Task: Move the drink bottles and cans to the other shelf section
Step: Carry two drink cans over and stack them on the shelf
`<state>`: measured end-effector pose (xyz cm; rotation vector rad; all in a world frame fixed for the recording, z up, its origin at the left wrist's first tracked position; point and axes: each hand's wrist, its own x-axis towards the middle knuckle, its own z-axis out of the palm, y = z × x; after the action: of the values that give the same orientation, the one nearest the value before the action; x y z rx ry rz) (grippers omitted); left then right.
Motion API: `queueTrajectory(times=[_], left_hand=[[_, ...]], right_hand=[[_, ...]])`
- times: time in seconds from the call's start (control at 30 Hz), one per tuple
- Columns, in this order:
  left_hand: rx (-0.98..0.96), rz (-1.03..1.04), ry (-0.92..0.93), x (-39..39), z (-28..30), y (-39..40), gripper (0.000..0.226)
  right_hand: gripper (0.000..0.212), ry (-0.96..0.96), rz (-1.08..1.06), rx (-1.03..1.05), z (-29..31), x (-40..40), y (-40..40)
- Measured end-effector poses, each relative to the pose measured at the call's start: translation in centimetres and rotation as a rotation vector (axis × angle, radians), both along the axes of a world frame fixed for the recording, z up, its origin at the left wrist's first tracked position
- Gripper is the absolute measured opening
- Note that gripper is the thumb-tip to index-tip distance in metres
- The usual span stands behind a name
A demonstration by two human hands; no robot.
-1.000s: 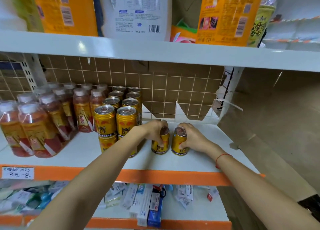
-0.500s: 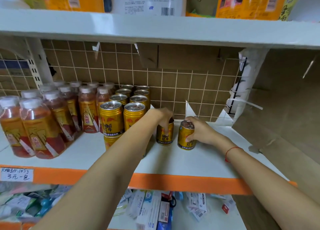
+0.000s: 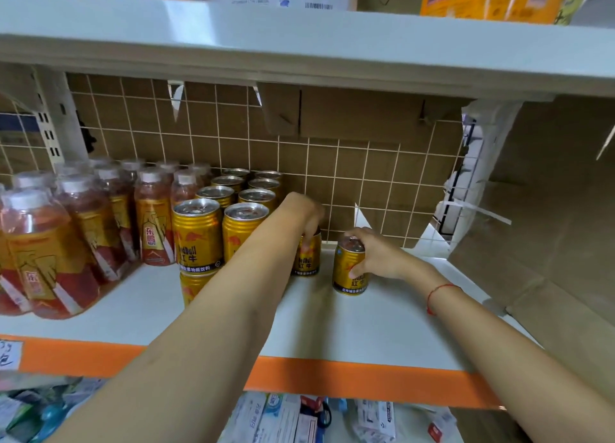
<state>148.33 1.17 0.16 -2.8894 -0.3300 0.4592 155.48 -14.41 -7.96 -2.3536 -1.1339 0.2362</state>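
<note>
Two gold Red Bull cans stand on the white shelf [image 3: 382,329] right of the main stock. My left hand [image 3: 304,214] grips the top of the left can [image 3: 307,259], near the back wall. My right hand [image 3: 374,254] grips the right can [image 3: 347,272] from its right side, fingers over the rim. Several stacked gold cans [image 3: 198,239] stand to the left in two rows. Left of those are several red-orange drink bottles [image 3: 154,222] with white caps.
A brown wire-grid back panel [image 3: 349,166] closes the shelf behind. A white shelf above [image 3: 299,53] carries orange bags and a white jug. Cardboard [image 3: 549,226] lines the right side. The orange shelf lip [image 3: 332,376] runs along the front; small boxes lie below.
Both hands have slid their cans further back on the shelf, away from the front edge. The camera has moved closer and tilted.
</note>
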Motion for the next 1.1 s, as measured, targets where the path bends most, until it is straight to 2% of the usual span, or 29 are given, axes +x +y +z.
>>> queueTrajectory(times=[0.3,0.5,1.1], left_hand=[[0.069,0.035,-0.051,1.6,-0.9,1.1,0.063],[0.113,0.049,-0.078,2.6,-1.5,1.8,0.045],[0.004,0.116,-0.104,2.7,-2.4,1.8,0.043]], right_hand=[[0.081,0.009,0.004,0.014,-0.2,0.7,0.5],[0.081,0.024,0.006,0.026,-0.3,1.0,0.6],[0.079,0.026,-0.001,0.024,-0.4,1.0,0.6]])
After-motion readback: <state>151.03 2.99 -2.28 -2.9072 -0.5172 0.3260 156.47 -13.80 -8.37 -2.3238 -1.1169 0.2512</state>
